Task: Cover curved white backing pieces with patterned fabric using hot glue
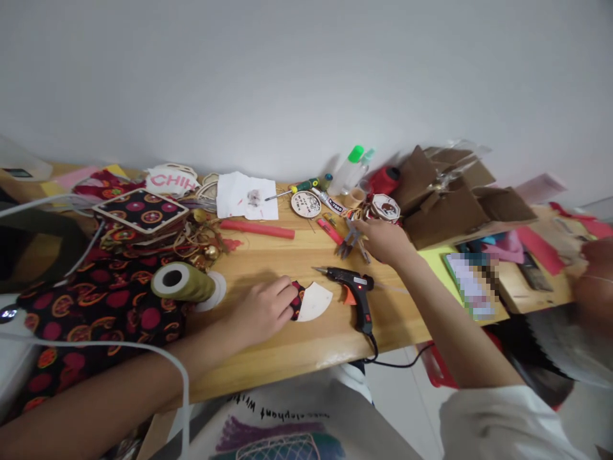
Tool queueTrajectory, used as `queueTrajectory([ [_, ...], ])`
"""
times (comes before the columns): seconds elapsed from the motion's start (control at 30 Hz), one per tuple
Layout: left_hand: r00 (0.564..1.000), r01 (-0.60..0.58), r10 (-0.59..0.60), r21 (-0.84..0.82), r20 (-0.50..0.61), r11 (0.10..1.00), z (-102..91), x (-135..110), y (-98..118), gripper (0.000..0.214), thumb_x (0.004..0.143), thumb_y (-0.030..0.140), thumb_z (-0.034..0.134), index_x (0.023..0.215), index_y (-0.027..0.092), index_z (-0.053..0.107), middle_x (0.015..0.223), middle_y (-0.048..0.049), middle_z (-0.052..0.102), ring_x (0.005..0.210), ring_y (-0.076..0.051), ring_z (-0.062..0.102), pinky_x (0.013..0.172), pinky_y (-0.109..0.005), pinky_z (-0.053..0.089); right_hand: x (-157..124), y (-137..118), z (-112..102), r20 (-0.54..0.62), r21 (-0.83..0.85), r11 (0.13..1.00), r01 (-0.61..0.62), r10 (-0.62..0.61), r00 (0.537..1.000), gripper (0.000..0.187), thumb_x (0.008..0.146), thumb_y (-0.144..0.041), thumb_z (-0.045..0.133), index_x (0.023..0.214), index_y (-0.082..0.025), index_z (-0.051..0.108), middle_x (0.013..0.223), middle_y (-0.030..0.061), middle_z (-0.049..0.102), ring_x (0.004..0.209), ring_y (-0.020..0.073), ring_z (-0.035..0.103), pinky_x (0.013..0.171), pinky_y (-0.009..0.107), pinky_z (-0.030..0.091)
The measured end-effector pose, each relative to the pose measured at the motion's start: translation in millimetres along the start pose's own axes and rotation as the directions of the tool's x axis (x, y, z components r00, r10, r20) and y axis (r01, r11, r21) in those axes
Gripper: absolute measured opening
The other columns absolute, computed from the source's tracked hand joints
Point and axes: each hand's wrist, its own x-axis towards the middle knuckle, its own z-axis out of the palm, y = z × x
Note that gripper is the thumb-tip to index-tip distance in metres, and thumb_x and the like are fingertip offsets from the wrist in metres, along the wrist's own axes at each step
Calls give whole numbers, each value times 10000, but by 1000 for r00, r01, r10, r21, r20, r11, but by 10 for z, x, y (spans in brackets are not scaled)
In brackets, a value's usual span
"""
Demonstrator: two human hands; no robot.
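Note:
My left hand [265, 310] rests on the table with its fingers closed at the edge of a small piece of dark fabric with a red pattern [297, 300]. Against that fabric lies a white fan-shaped piece [316, 301]. My right hand [385, 241] reaches across the table, fingers bent at a small grey-handled tool [353, 237]; pliers or scissors, I cannot make out which. Its fingertips are partly hidden among the tools. Between my hands, a black glue gun [358, 295] with an orange trigger lies on its side, nozzle pointing left.
Patterned fabric [103, 313] and an olive ribbon roll [184, 282] crowd the left side. A red stick [258, 229], a screwdriver [304, 186] and a red cutter [330, 230] lie farther back. Cardboard boxes [440, 198] stand at right, near another person's hand [598, 259].

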Motion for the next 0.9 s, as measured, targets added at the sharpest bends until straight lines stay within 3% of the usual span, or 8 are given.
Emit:
queueTrajectory([
  [0.17,1000,-19,19,6,-18,1000,-8,4,3,184,854,65,477,839,166,629,837,-37,654,720,-162,605,627,-272,468,179,-25,63,11,-70,993,97,-97,995,377,928,-119,372,1209,-172,618,1088,158,705,1013,240,660,726,290,441],
  [0.4,1000,-5,5,-3,6,1000,10,6,2,176,858,72,486,853,167,634,849,-36,652,713,-162,600,631,-277,464,142,19,77,3,-91,986,139,-140,990,344,961,-206,370,1201,-159,613,1098,156,691,1021,244,640,724,295,405],
  [0.73,998,20,-19,-24,67,1000,16,8,-1,180,857,77,483,860,167,639,854,-39,646,736,-164,601,646,-275,479,-90,425,210,1,-12,1000,-7,7,1000,340,850,-212,496,1170,-188,608,1145,120,700,979,229,654,657,275,383],
  [0.9,994,41,-38,-30,102,999,7,7,-5,174,851,83,491,868,174,639,884,-38,656,765,-169,618,642,-275,484,-234,666,295,59,39,992,-119,116,991,338,804,-288,556,1119,-190,630,867,78,743,793,235,673,594,275,367],
])
